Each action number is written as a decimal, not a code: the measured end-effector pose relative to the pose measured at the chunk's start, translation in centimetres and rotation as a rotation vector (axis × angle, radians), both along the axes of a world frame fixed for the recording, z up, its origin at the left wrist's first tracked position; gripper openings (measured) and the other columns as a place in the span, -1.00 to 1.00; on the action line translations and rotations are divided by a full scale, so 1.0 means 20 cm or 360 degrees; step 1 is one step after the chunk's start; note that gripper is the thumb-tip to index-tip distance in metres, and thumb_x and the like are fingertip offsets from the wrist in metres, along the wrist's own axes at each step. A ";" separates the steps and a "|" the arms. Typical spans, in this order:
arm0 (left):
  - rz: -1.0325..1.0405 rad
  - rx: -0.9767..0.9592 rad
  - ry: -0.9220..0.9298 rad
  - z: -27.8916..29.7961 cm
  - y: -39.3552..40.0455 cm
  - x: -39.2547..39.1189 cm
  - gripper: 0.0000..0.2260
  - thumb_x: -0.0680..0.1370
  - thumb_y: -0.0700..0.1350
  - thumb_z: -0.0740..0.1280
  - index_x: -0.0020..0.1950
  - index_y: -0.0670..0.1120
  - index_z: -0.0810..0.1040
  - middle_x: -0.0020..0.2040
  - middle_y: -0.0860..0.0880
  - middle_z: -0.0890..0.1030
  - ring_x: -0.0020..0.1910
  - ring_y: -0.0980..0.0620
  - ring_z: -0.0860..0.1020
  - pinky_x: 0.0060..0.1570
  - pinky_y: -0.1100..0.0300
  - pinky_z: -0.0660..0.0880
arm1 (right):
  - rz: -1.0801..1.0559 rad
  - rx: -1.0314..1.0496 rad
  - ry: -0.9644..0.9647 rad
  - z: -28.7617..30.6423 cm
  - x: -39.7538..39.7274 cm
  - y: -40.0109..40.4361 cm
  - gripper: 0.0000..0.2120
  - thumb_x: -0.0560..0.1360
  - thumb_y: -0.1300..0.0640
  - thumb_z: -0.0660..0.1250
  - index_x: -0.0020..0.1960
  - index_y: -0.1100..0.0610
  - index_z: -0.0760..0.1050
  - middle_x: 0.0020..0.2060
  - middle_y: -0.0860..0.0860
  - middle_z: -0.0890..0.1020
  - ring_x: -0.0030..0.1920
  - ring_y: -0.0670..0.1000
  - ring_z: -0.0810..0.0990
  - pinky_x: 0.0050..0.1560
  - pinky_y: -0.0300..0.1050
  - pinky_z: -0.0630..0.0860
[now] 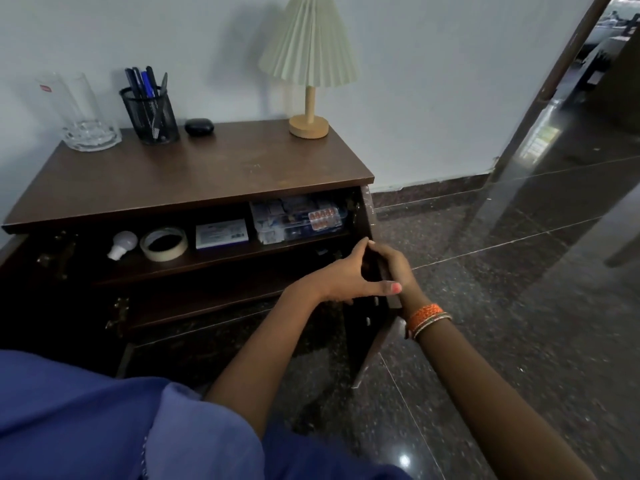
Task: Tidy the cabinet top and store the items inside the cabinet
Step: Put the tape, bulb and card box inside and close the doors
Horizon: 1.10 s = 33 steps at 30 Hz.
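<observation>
1. On the cabinet (194, 174) top stand 4 things along the back edge: 1 glass (85, 112) at the back left corner, 1 pen cup (149, 116) just beside it, 1 black case (199, 127) near the cup, and 1 lamp (309, 64) toward the back right corner.
2. The pen cup holds several pens; I cannot count them exactly.
3. On the upper shelf inside lie 4 things, from the left end to the right: 1 bulb (122, 244), 1 tape roll (163, 244), 1 white box (221, 233), and 1 clear box (299, 218) with blister packs at the right end.
4. The right door (367, 327) is open and stands out from the right front corner of the cabinet.
5. The left hand (349, 277) is on the door's upper edge, the thumb stretched out and the fingers bent over the edge.
6. The right hand (391, 265) grips the same edge from the outer side, fingers curled round it, touching the left hand. Bangles (427, 318) are on its wrist.
</observation>
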<state>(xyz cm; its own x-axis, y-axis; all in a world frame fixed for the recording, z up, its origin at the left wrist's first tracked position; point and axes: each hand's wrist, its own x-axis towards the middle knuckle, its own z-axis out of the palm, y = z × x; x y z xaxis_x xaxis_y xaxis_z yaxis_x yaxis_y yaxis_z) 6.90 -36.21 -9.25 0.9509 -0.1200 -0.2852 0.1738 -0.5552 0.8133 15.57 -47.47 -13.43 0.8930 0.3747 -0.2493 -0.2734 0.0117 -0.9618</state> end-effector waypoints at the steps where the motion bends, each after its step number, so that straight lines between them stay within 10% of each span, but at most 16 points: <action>1: 0.0010 0.0022 -0.0009 0.01 0.03 0.00 0.00 0.39 0.19 0.42 0.53 0.05 -0.25 0.52 -0.08 0.16 0.36 -0.05 0.38 0.19 0.13 0.48 | -0.0074 -0.0007 -0.0017 -0.01 -0.04 0.07 -0.82 0.52 0.03 0.28 -0.11 0.09 0.59 -0.19 0.05 0.64 -0.13 0.01 0.59 -0.03 -0.05 0.52; 5: 0.0085 -0.0233 0.0177 0.06 0.25 -0.05 -0.18 0.40 -0.06 0.48 0.52 0.04 0.08 0.39 -0.09 0.39 0.26 -0.05 0.48 0.21 0.00 0.49 | -0.0458 -0.0112 0.0061 -0.06 -0.20 0.31 -0.22 0.34 -0.41 0.20 0.23 0.23 0.39 0.10 0.11 0.54 0.08 0.11 0.56 0.20 0.09 0.48; 12: 0.0735 -0.0269 -0.0062 0.03 0.64 -0.19 -0.70 0.47 -0.13 0.41 0.20 -0.08 0.55 0.01 -0.01 0.63 -0.06 0.12 0.58 -0.04 0.21 0.46 | -0.0086 -0.0118 -0.0511 -0.13 -0.47 0.58 -0.78 0.63 0.04 0.12 -0.08 0.12 0.44 -0.21 -0.07 0.55 -0.18 -0.13 0.51 -0.15 -0.29 0.44; 14: 0.0977 -0.0303 -0.0303 -0.02 0.71 -0.21 -0.75 0.47 -0.18 0.41 0.13 -0.14 0.59 0.00 -0.03 0.63 -0.05 0.13 0.57 -0.01 0.33 0.49 | 0.0070 -0.0211 -0.0665 -0.16 -0.45 0.67 -0.88 0.58 0.10 0.23 -0.12 0.10 0.38 -0.23 0.01 0.55 -0.21 -0.02 0.54 -0.14 -0.15 0.50; 21: 0.1655 -0.0615 -0.0628 -0.12 0.85 -0.27 -0.82 0.54 -0.28 0.30 0.13 -0.25 0.57 -0.04 -0.11 0.60 -0.03 0.04 0.58 -0.13 0.29 0.56 | 0.0081 -0.0351 -0.0824 -0.17 -0.23 0.94 -0.84 0.44 0.35 0.35 -0.14 0.16 0.41 -0.30 0.02 0.56 -0.24 0.09 0.60 -0.18 -0.15 0.56; 26: 0.1777 -0.0633 -0.0637 -0.18 0.91 -0.31 -0.83 0.54 -0.27 0.31 0.12 -0.21 0.58 0.00 -0.13 0.62 0.04 0.02 0.58 -0.10 0.25 0.57 | -0.0096 -0.0272 -0.0807 -0.19 -0.18 1.09 -0.83 0.43 0.43 0.32 -0.12 0.20 0.42 -0.36 -0.02 0.51 -0.39 -0.19 0.50 -0.34 -0.47 0.42; 33: 0.1782 -0.0580 -0.0631 -0.21 0.94 -0.37 -0.82 0.56 -0.31 0.25 0.11 -0.23 0.57 0.10 -0.15 0.61 0.07 0.01 0.56 -0.08 0.20 0.56 | -0.0118 -0.0246 -0.0698 -0.19 -0.18 1.10 -0.88 0.44 0.28 0.42 -0.11 0.20 0.47 -0.31 0.02 0.58 -0.32 -0.08 0.52 -0.31 -0.39 0.42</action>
<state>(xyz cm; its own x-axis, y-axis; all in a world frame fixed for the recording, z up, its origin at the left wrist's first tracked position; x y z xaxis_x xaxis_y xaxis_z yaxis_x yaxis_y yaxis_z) -0.44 -17.45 -13.50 0.5941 0.8008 -0.0752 0.1131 0.0095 0.9935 11.91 -25.48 -17.24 0.9495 0.2940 0.1097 0.1554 -0.1366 -0.9784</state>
